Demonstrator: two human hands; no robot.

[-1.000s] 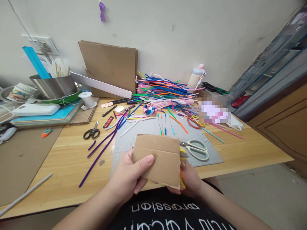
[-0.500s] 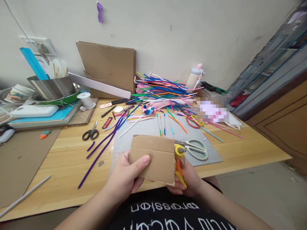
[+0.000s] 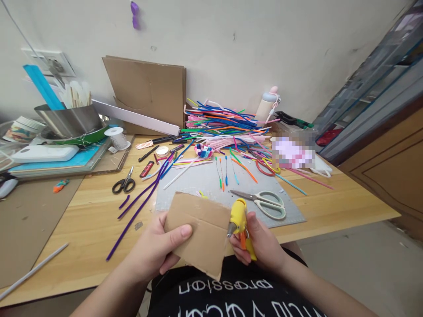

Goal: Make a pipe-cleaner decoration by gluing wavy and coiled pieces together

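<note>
My left hand (image 3: 161, 246) grips a piece of brown cardboard (image 3: 201, 229) by its left side, thumb on top and fingers underneath. The cardboard is tilted, its lower right corner over my lap. My right hand (image 3: 261, 244) is closed round a yellow glue gun (image 3: 238, 215) with an orange trigger; its metal nozzle points down and left, close to the cardboard's right edge. Green-handled scissors (image 3: 271, 205) lie on the grey cutting mat (image 3: 211, 176) just beyond the glue gun. Short coloured pieces (image 3: 226, 169) stand in a row on the mat.
Colourful pipe cleaners (image 3: 224, 121) are piled at the back, near a bottle (image 3: 268, 105). Black scissors (image 3: 124, 182) and purple pipe cleaners (image 3: 134, 220) lie to the left. Further left are a metal pot (image 3: 71, 121) and a spool (image 3: 117, 138). Cardboard sheets (image 3: 148, 92) lean on the wall.
The cardboard has shifted left and down and turned clockwise. The glue gun has come out from behind it, its nozzle swinging from pointing right to pointing down and left.
</note>
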